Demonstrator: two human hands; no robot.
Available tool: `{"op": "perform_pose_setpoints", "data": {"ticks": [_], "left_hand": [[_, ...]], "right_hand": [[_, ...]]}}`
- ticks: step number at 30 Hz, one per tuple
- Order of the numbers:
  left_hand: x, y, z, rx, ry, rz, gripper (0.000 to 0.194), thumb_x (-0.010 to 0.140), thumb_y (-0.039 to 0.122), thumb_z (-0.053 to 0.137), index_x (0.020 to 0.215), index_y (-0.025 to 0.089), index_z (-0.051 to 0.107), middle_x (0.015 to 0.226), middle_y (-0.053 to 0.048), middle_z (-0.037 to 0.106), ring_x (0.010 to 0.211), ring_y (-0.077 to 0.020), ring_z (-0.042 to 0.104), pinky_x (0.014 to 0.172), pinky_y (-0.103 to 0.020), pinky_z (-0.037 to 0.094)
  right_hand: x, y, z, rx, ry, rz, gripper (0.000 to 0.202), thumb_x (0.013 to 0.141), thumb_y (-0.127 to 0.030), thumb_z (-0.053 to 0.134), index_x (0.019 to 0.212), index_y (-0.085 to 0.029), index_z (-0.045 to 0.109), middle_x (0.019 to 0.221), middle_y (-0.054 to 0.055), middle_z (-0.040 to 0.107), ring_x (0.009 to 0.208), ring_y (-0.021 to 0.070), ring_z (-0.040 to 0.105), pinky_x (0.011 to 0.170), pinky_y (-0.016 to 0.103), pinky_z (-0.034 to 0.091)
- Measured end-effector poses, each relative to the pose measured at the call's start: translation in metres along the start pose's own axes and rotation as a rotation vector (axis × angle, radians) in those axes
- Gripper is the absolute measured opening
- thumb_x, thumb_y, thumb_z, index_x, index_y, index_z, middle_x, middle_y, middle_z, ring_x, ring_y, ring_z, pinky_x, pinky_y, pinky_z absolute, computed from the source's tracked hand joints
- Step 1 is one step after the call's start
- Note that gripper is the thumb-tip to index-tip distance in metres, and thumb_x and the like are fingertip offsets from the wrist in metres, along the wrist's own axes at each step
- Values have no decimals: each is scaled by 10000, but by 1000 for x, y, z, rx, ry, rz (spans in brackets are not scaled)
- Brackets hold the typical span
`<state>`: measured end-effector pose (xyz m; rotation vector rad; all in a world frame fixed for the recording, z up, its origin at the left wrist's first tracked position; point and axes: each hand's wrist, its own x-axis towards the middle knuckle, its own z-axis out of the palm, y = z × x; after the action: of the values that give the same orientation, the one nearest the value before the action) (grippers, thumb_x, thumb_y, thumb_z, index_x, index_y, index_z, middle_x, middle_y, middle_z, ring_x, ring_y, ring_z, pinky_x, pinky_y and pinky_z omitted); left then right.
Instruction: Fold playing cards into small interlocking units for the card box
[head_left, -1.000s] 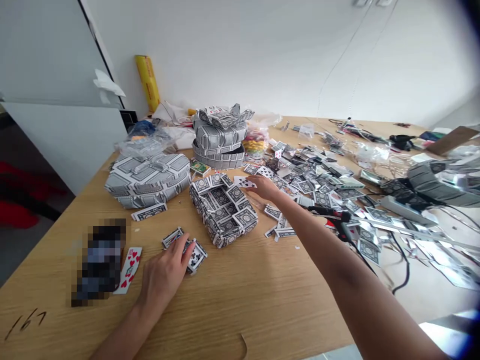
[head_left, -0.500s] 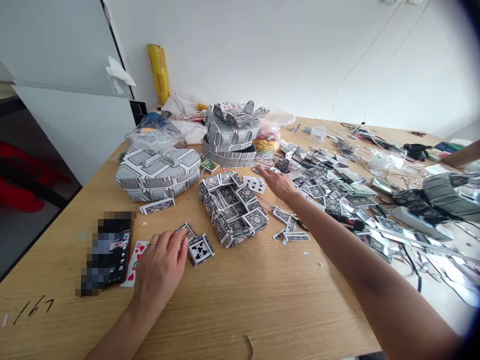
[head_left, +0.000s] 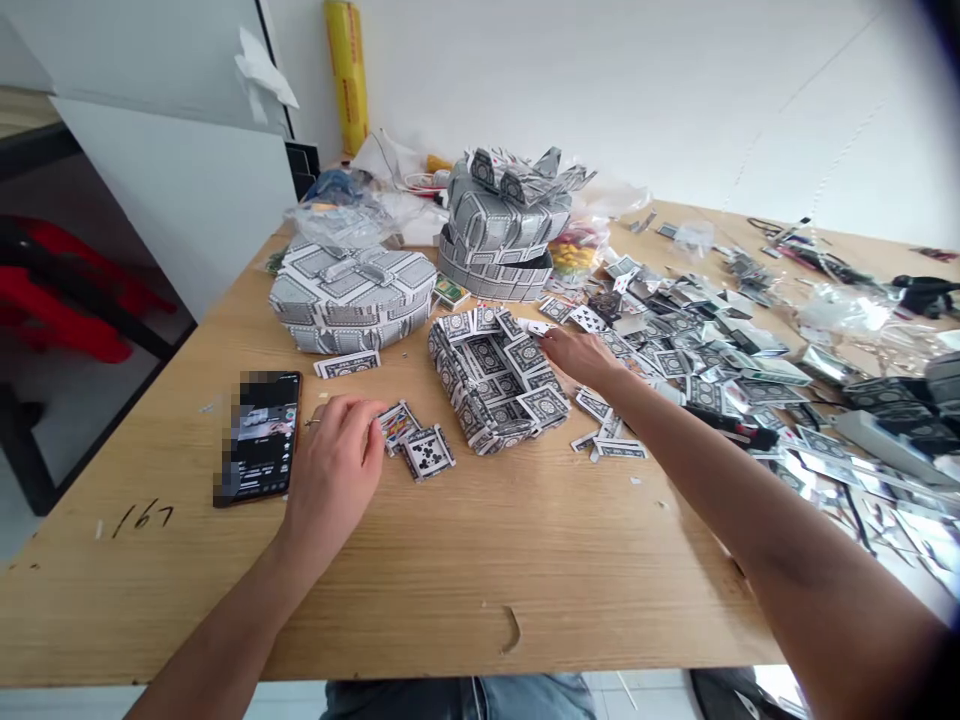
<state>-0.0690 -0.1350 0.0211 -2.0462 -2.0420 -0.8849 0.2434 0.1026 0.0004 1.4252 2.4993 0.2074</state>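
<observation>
My right hand (head_left: 577, 355) reaches forward past the open box woven from folded playing cards (head_left: 487, 385). Its fingers are closed on a white playing card (head_left: 535, 327) near the box's far right corner. My left hand (head_left: 337, 455) rests over the table with loosely bent fingers, the thumb apart, and nothing visible in it. Just right of it lie a folded face card (head_left: 397, 425) and a folded clubs card (head_left: 429, 454). A phone (head_left: 262, 440) lies at its left.
Behind stand a lidded box of woven cards (head_left: 352, 295) and a stack of woven boxes (head_left: 506, 225). Many loose and folded cards (head_left: 675, 350) cover the table's right side. Card strips (head_left: 611, 440) lie right of the open box. A yellow roll (head_left: 347, 75) leans on the wall.
The view has tilted down and shifted left. My right hand now has a white card in its fingers by the box. The ten of hearts beside the phone is now out of sight.
</observation>
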Motion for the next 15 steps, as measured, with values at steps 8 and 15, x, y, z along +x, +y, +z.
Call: {"op": "perform_pose_setpoints", "data": {"ticks": [8,15], "left_hand": [[4,-4,0,-55,35,-36,212,943,217,449,1042,189,635,988,-78,629,977,-234,592,849,-346,469],[-8,29,-14,-1161,-434,-406,344,903,463,566,1089,178,611,961,-74,678,888,-195,651,794,-320,517]], "right_hand": [[-13,7,-36,79,272,269,300,976,-235,392,1051,-85,641,1039,148,654,730,125,566,617,306,277],[-122,-43,-76,-67,1029,11,127,913,-221,575,934,-167,688,947,58,763,596,76,591,450,253,323]]}}
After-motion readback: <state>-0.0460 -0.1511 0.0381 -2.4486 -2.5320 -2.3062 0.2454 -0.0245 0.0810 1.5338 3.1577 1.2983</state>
